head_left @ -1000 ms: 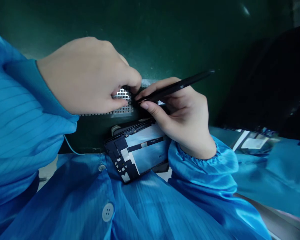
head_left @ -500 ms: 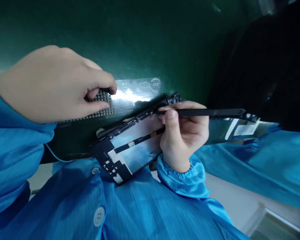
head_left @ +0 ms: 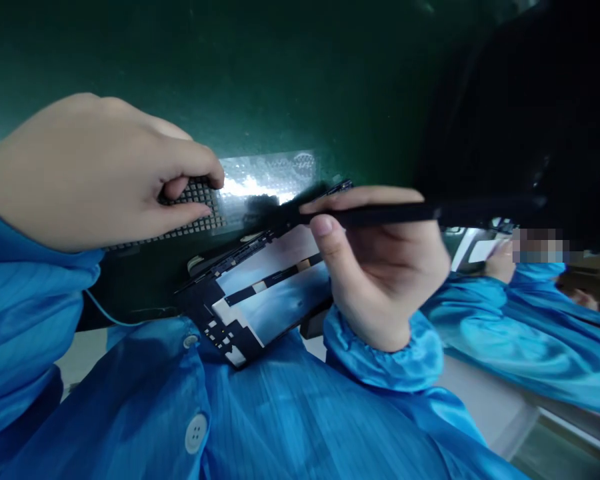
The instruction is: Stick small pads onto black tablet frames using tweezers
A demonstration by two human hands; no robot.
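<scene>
My left hand (head_left: 105, 170) is curled over a clear sheet (head_left: 265, 177) covered at its left by a grid of small dark square pads (head_left: 200, 195). Its thumb and forefinger press on the sheet, a little apart. Black tweezers (head_left: 390, 213) are pinched in my right hand (head_left: 385, 267), pointing left; their tips are blurred and dark. Below the tips lies an opened device (head_left: 275, 293), like a phone or tablet, with a silvery battery-like panel crossed by a dark flex strip. It sits tilted at the table's near edge. Whether the tweezers hold a pad cannot be seen.
The green work surface (head_left: 280, 73) stretches ahead. A large black shape (head_left: 540, 127) stands at the right. Beyond my right arm, another person's blue sleeve (head_left: 520, 327) and hand (head_left: 500, 263) show. A thin blue cord (head_left: 110, 313) hangs from my left cuff.
My right hand and the tweezers have risen closer to the camera and swung right. The left hand stays on the sheet, and the device keeps its place. More of the neighbouring person shows.
</scene>
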